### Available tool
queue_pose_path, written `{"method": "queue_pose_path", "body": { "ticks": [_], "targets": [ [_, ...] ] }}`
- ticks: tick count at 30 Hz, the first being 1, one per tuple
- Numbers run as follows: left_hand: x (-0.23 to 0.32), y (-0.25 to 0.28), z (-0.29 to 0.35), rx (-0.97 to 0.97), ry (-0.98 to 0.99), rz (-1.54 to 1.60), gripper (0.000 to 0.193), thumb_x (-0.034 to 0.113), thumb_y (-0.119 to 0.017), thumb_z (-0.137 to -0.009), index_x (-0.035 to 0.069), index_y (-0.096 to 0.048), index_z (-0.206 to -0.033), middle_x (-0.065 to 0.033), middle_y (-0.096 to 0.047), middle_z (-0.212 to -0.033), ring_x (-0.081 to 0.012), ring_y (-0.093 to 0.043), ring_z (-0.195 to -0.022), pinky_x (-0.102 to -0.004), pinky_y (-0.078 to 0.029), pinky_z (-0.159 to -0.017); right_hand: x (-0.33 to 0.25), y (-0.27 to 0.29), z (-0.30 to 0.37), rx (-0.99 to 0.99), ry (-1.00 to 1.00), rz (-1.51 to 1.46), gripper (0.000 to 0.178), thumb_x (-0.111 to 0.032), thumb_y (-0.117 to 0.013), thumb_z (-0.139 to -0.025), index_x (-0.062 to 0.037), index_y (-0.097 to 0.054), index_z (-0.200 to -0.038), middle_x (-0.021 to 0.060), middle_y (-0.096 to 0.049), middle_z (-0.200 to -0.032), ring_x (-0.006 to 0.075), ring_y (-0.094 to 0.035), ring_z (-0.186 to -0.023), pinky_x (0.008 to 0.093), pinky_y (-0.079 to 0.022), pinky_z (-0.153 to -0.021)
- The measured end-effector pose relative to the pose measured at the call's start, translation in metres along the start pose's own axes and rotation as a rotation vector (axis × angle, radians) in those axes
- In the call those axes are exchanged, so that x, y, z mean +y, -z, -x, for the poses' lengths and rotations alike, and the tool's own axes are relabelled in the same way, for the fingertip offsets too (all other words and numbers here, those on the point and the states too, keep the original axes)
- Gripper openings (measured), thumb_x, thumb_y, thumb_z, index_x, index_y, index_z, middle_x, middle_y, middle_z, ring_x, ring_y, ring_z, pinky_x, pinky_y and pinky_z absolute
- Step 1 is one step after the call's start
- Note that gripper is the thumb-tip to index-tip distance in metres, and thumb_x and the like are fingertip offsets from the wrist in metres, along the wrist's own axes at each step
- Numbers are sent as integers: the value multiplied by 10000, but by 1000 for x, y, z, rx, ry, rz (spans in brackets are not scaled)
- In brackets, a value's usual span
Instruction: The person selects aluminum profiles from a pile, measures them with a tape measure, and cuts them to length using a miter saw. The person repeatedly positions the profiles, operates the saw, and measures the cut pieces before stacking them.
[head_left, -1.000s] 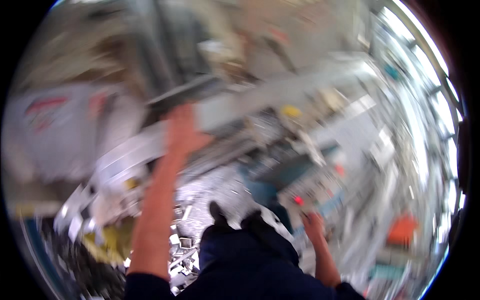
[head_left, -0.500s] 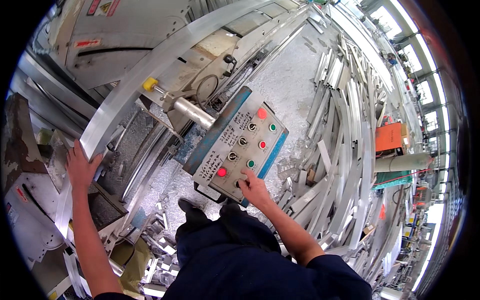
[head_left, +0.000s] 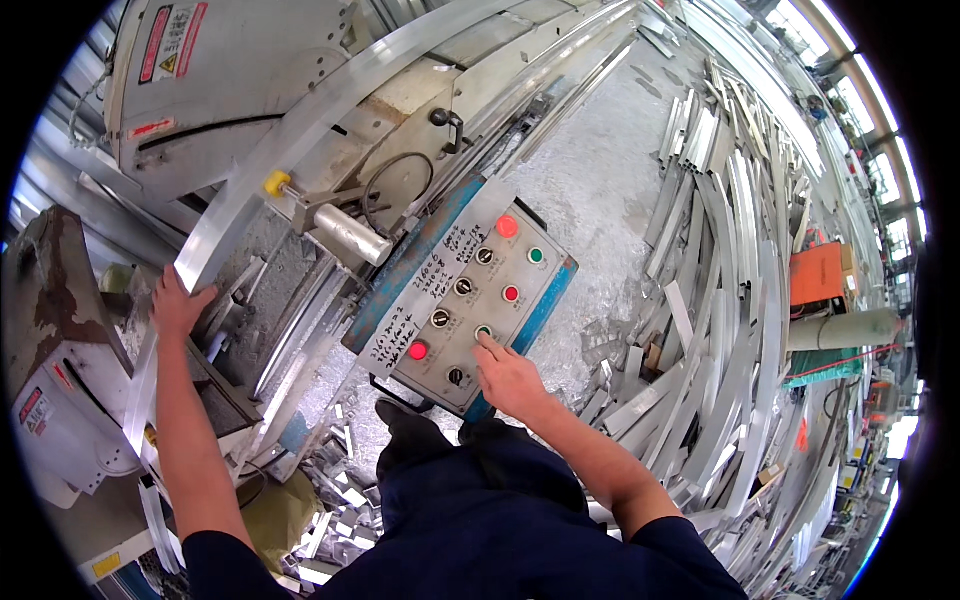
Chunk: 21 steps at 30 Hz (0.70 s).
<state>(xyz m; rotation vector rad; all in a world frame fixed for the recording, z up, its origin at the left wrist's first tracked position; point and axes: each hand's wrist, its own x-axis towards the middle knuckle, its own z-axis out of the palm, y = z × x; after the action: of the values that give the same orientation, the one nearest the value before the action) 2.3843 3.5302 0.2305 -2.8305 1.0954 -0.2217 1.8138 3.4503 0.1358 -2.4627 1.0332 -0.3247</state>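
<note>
Left hand: the hand point(head_left: 178, 308) lies on the silvery metal bar point(head_left: 222, 225) at the left of the frame, its grip spread, thumb held away from the fingers
Metal bar: it curves from the top centre of the frame down to the left hand and on toward the lower left
Right hand: the hand point(head_left: 515, 382) is over the control panel point(head_left: 527, 318) at the centre of the frame, index fingertip at a green button point(head_left: 483, 329), other fingers bent; cannot tell whether this grip pinches anything
Control panel: tilted, blue-edged, with red and green buttons, black knobs and a handwritten white strip point(head_left: 440, 265)
Yellow knob: the knob point(head_left: 277, 183) sits beside the bar, upper left of centre
Machine housing: a grey housing point(head_left: 225, 85) fills the upper left
Metal lengths: a long heap point(head_left: 715, 300) lies across the right of the frame
Offcuts: short pieces point(head_left: 345, 500) are scattered at the lower left of centre
</note>
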Motion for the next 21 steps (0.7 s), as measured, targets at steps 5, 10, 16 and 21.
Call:
{"method": "queue_pose_path", "body": {
  "ticks": [5, 10, 16, 21],
  "targets": [
    [-5, 0, -3, -34, 8, 32, 1073, 597, -772, -637, 131, -314, -1488, -163, -416, -1470, -396, -400, -1341, -564, -335, -1068, 7, -5, -5, 99, 67, -62, 335, -118, -638, -811, -60, -578, -1136, 181, -605, -1215, 351, -646, -920, 409, -548, -800],
    [2, 5, 2, -16, 29, 39, 1051, 563, -779, -618, 152, -336, -1478, -135, -436, -1463, -372, -418, -1334, -590, -338, -1048, 49, 15, -27, 305, 40, 26, 373, -153, -648, -823, -55, -574, -1175, 183, -566, -1288, 364, -597, -1033, 436, -534, -856],
    [10, 15, 6, -36, 63, 47, 1048, 562, -779, -604, 162, -349, -1472, -132, -435, -1464, -367, -423, -1332, -614, -337, -1034, 104, 21, -76, 311, -116, 108, 402, -173, -617, -852, -13, -551, -1214, 208, -524, -1361, 407, -559, -1136, 449, -482, -966],
    [10, 15, 6, -54, 62, 40, 1066, 579, -775, -600, 167, -341, -1481, -126, -430, -1471, -358, -417, -1341, -618, -332, -1038, 114, 26, -74, 253, -111, 59, 398, -163, -611, -853, -18, -553, -1219, 205, -555, -1334, 409, -571, -1137, 449, -486, -959]
  ]
}}
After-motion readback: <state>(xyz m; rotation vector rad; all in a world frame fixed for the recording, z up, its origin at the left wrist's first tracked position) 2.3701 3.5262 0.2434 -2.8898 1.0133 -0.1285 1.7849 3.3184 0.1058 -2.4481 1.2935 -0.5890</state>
